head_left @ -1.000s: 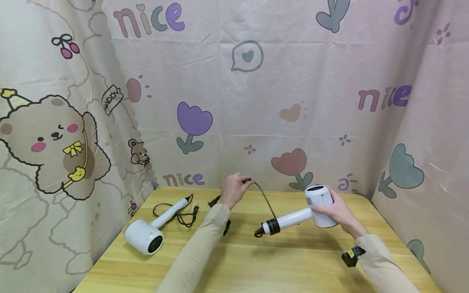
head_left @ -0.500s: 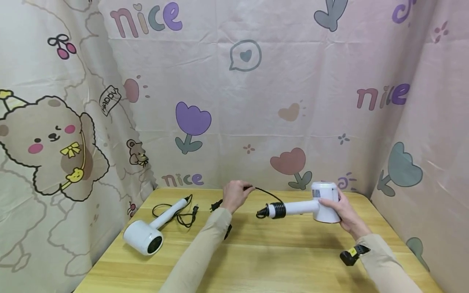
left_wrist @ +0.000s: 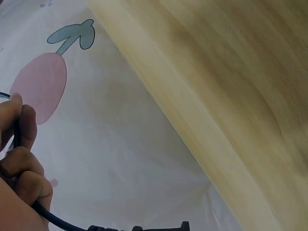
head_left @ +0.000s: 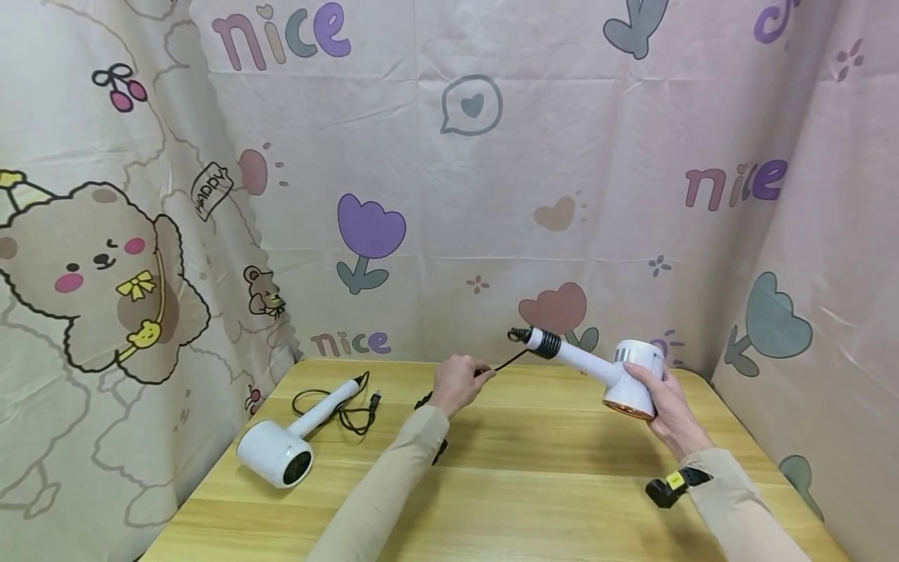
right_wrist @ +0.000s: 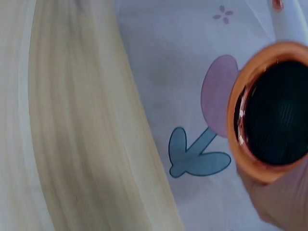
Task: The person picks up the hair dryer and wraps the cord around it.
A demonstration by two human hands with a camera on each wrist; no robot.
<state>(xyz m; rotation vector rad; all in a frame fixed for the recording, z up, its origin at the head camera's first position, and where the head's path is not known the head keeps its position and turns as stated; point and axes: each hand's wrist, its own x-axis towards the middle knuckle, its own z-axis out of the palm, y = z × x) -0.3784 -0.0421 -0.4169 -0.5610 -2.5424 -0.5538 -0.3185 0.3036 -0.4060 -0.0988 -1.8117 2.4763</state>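
Note:
A white hair dryer point(head_left: 635, 359) is held above the table by my right hand point(head_left: 670, 406), which grips its barrel. Its handle slants up to the left, and black cord point(head_left: 545, 343) is wound in several turns near the handle's end. From those turns a short taut stretch runs down to my left hand point(head_left: 460, 382), which pinches it. In the left wrist view the cord point(left_wrist: 57, 221) passes through the curled fingers to a plug, partly cut off at the bottom. The right wrist view shows the dryer's copper-coloured ring point(right_wrist: 257, 57) round a dark opening, with part of the right hand point(right_wrist: 279, 202) beneath.
A second white hair dryer point(head_left: 267, 454) lies at the table's left, its loose black cord point(head_left: 360, 429) looped beside the handle. The wooden table point(head_left: 520, 507) ends at a patterned curtain point(head_left: 449, 218) behind. Wrist cameras such as the right one point(head_left: 667, 490) sit on both wrists.
The held dryer has turned: its handle end swung from pointing down-left to up-left. The free stretch of cord between hand and handle has shortened. My left hand has moved slightly down and right.

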